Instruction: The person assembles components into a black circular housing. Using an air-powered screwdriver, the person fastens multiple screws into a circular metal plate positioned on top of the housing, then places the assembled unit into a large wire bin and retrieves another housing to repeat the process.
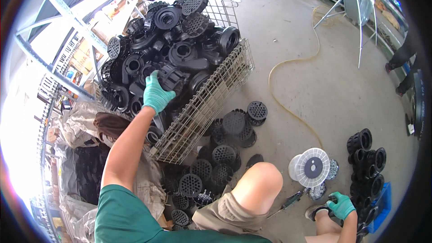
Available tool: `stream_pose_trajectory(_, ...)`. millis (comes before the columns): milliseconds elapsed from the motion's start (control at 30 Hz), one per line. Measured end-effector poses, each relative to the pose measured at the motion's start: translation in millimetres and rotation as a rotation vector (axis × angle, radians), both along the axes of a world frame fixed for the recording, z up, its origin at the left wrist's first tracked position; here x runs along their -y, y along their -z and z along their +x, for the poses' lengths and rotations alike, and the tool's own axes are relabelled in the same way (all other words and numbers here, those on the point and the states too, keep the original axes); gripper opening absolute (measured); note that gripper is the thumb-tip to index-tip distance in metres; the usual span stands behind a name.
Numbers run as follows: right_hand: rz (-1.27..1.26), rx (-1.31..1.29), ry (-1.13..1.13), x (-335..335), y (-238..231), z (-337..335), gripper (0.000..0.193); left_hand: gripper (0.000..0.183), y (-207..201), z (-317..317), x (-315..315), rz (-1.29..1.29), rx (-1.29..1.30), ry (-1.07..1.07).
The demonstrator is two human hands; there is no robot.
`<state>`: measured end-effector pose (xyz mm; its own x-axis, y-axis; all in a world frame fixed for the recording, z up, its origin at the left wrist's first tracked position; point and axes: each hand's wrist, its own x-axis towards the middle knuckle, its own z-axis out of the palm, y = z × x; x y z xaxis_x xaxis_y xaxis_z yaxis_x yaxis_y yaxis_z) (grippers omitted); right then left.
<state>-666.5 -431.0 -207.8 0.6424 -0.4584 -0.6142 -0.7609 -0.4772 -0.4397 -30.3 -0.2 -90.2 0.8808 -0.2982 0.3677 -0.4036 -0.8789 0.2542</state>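
My left hand (157,93), in a green glove, reaches into a wire mesh basket (207,103) heaped with black plastic parts. Its thumb and fingers spread around the edge of a black slotted round part (172,77) and appear to grip it. At the lower right, my gloved right hand (342,206) is closed around a small black piece (332,199), mostly hidden by the fingers. Close to that hand, a dark long-tipped tool (293,200) lies on the floor, beside a bowl of small shiny pieces (317,191).
Round black grates (211,166) lie stacked between basket and knee. A white tub (310,168) stands right of my knee. Black ring parts (366,162) and a blue crate (382,207) are at right. A yellowish hose (274,85) crosses the floor. Another person's legs (400,63) show far right.
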Motion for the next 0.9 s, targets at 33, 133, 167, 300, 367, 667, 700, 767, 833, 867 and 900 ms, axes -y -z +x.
stream_pose_trajectory(33, 0.013, 0.028, 0.011, -2.3, -4.3, -1.9, 0.04, 0.102, 1.6, -20.2, 0.8, -0.042, -0.064, -0.017)
stream_pose_trajectory(133, 0.044, 0.002, 0.047, -1.4, -6.1, -11.1, 0.039, 0.104, 35.1, -51.7, -17.9, -0.301, -0.153, 0.094)
stream_pose_trajectory(167, 0.043, 0.015, 0.039, -4.3, -8.5, -15.2, 0.04, 0.104, 47.0, -61.9, -22.2, -0.378, -0.19, 0.124)
stream_pose_trajectory(300, 0.019, 0.073, 0.026, -16.2, -26.6, -20.7, 0.032, 0.101, 59.5, -129.5, -39.5, -0.445, -0.33, 0.084)
stream_pose_trajectory(367, 0.106, 0.153, 0.097, -21.8, -34.6, -19.0, 0.031, 0.1, 58.7, -171.3, -46.7, -0.4, -0.318, 0.12)
stream_pose_trajectory(667, 0.173, 0.136, 0.101, -11.9, -10.5, -54.8, 0.026, 0.095, 66.8, -304.3, -124.7, -0.064, -0.24, 0.133)
stream_pose_trajectory(700, 0.178, 0.136, 0.089, -12.2, -9.3, -54.7, 0.026, 0.094, 75.6, -314.0, -139.2, -0.061, -0.262, 0.112)
stream_pose_trajectory(767, 0.166, 0.115, 0.087, -12.4, -9.6, -53.9, 0.027, 0.095, 88.1, -336.3, -161.8, -0.039, -0.271, 0.01)
stream_pose_trajectory(833, 0.144, 0.127, 0.064, -11.4, -6.8, -55.4, 0.027, 0.094, 117.4, -355.6, -197.2, -0.087, -0.262, -0.102)
stream_pose_trajectory(867, 0.139, 0.139, 0.063, -10.7, -5.4, -58.6, 0.027, 0.096, 126.5, -365.8, -207.0, -0.093, -0.306, -0.199)
stream_pose_trajectory(900, 0.136, 0.153, 0.062, -11.1, -4.0, -59.1, 0.027, 0.096, 144.9, -374.9, -222.7, -0.096, -0.303, -0.198)
